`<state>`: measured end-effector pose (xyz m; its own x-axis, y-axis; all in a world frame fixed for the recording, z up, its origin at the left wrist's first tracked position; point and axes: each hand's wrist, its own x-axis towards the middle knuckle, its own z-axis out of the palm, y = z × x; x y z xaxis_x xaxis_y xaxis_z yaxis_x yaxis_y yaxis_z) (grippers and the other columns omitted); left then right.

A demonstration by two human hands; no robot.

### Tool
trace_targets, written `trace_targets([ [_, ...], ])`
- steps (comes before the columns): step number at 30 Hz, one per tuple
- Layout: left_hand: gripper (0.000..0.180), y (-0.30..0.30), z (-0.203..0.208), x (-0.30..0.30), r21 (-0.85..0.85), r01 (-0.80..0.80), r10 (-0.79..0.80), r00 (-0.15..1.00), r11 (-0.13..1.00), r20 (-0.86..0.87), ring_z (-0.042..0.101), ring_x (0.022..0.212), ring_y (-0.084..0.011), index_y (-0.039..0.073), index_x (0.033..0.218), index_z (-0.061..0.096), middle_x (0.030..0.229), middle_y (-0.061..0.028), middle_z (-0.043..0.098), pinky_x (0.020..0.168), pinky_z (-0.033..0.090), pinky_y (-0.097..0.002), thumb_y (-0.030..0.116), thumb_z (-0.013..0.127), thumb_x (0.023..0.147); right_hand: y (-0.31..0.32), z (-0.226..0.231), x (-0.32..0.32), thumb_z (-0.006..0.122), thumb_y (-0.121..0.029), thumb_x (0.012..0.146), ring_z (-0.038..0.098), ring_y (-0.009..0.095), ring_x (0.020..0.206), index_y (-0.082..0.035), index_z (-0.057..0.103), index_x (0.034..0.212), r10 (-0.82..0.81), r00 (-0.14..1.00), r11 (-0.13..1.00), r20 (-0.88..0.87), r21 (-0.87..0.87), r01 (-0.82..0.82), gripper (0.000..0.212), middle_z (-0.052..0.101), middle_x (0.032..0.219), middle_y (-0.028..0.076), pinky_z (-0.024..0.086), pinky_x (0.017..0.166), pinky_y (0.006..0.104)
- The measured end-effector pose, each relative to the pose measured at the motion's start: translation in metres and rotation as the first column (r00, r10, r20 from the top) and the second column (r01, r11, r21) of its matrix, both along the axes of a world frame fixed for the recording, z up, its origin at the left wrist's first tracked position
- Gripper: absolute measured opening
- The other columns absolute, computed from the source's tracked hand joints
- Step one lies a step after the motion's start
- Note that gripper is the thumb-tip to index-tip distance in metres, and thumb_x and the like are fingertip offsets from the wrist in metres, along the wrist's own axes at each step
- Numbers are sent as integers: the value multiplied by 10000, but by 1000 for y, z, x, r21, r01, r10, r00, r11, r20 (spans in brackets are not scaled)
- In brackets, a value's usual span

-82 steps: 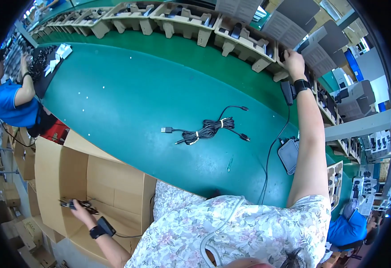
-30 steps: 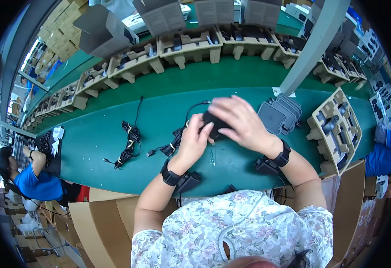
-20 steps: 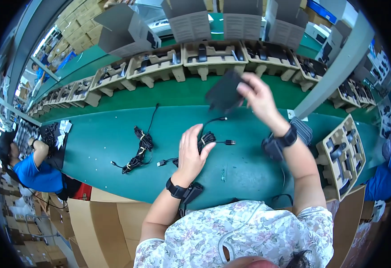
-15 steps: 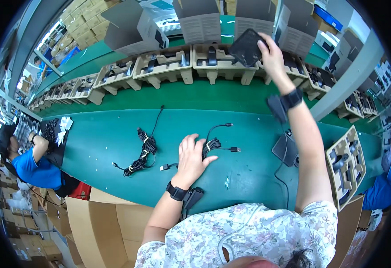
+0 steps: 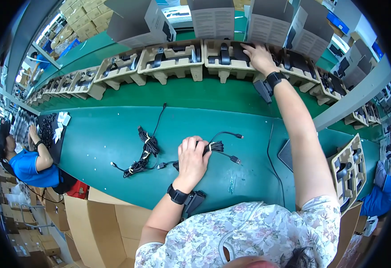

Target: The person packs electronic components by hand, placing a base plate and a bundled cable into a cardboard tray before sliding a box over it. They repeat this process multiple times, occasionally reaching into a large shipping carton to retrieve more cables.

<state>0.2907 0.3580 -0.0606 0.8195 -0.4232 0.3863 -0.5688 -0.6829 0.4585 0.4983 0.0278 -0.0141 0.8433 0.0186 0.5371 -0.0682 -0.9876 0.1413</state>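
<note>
My left hand (image 5: 192, 160) lies on a bundled black cable (image 5: 215, 146) on the green table (image 5: 97, 138), fingers curled over the bundle. My right hand (image 5: 259, 56) reaches far forward into a beige pulp tray (image 5: 224, 60) on the raised green belt, pressing a black part down in it; whether the fingers still grip the part is hidden. A second tied black cable bundle (image 5: 144, 149) lies to the left of my left hand.
A row of pulp trays (image 5: 119, 71) with black parts runs along the belt, open grey cartons (image 5: 137, 22) behind them. Another tray (image 5: 349, 172) sits at the right edge. A person in blue (image 5: 26, 163) works at the left. Cardboard boxes (image 5: 101, 219) stand below.
My right hand carried a black part from the table up to the tray row and lowered it into a tray. My left hand stayed on the cable bundle.
</note>
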Motion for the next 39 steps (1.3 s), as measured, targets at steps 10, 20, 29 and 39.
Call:
trace_targets([
  [10,165,22,3,16,-340,-40,57,998,939,40,538,879,-310,64,906,610,946,-115,557,739,453,-379,73,672,753,132,17,-112,567,-248,882,574,281,937,-58,665,953,652,751,521,104,658,-543,225,631,941,109,453,817,366],
  [20,119,19,4,15,-593,8,74,991,805,114,553,842,-181,-10,934,569,916,-96,577,766,460,-287,-40,512,834,180,-24,-189,620,-461,800,596,349,976,-74,586,1128,810,503,488,-300,822,-296,508,625,1069,179,479,826,417],
  [29,318,52,17,21,-457,-211,214,976,864,-45,520,784,-167,5,1203,458,944,-88,552,733,449,-300,10,462,885,130,-18,-219,615,-384,828,595,346,942,-51,599,1085,597,802,423,7,847,-322,421,635,1026,170,478,790,411],
  [39,539,-12,22,-37,-650,308,-338,938,695,83,501,1084,-240,-12,1334,317,1213,-118,484,945,387,-347,57,570,863,187,15,-246,526,-209,932,509,68,674,-36,529,1037,473,708,-406,525,843,-353,202,571,790,17,453,599,237],
])
